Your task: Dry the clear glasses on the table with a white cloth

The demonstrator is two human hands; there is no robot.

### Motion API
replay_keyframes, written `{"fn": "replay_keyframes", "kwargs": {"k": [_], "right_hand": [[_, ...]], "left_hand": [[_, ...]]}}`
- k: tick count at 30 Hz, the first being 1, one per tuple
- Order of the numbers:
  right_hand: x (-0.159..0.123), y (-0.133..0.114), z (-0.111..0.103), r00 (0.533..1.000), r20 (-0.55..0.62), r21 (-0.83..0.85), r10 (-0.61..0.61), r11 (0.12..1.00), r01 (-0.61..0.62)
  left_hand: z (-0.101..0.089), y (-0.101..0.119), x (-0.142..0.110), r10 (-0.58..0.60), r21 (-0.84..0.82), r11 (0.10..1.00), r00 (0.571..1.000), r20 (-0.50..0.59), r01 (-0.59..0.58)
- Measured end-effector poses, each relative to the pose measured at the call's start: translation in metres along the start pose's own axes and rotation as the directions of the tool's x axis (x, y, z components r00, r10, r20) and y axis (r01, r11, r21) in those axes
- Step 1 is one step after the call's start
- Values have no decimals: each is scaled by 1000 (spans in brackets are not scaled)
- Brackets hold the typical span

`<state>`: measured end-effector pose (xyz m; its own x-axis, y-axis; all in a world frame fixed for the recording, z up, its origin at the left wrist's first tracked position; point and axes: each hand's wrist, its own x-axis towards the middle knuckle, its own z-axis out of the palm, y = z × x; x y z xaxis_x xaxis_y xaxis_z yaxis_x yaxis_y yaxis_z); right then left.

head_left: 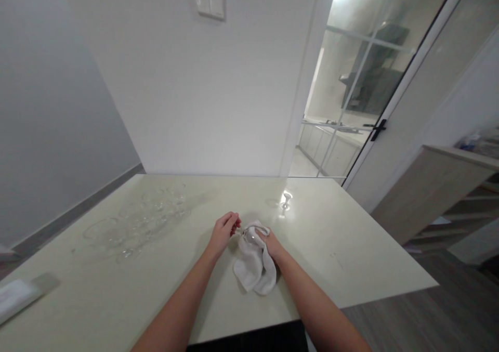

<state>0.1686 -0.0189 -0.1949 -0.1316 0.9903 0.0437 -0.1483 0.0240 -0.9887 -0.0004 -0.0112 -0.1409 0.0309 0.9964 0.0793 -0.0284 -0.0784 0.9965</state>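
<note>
Over the middle of the table, my right hand (pixel 270 242) is closed around a white cloth (pixel 253 269), whose loose end hangs down toward me. A small clear glass (pixel 250 235) is partly wrapped in this cloth, and its far side is hidden. My left hand (pixel 226 230) is just to the left, its fingers curled in a pinch at the glass's narrow end. The clear part between those fingers is hard to make out. Farther back and to the right, a small stemmed glass (pixel 286 201) stands by itself in a bright reflection.
Several clear glasses (pixel 144 219) form a cluster on the left of the pale table (pixel 374 258). A white packet (pixel 17 297) lies at the near left edge. Behind the table rises a white wall (pixel 202 97), with a glazed door (pixel 351 92) at the right.
</note>
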Motion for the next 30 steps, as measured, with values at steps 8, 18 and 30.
{"fn": "replay_keyframes", "kwargs": {"k": [8,18,30], "right_hand": [[-6,-10,4,987,147,-19,-66,997,70],[-6,-15,6,995,94,151,16,988,-30],[-7,-15,9,988,-155,359,2,932,55]], "left_hand": [[-1,0,2,19,-3,1000,997,-69,-20],[0,2,0,-8,-42,999,997,-75,4],[5,-12,4,-7,96,995,999,45,2]]}}
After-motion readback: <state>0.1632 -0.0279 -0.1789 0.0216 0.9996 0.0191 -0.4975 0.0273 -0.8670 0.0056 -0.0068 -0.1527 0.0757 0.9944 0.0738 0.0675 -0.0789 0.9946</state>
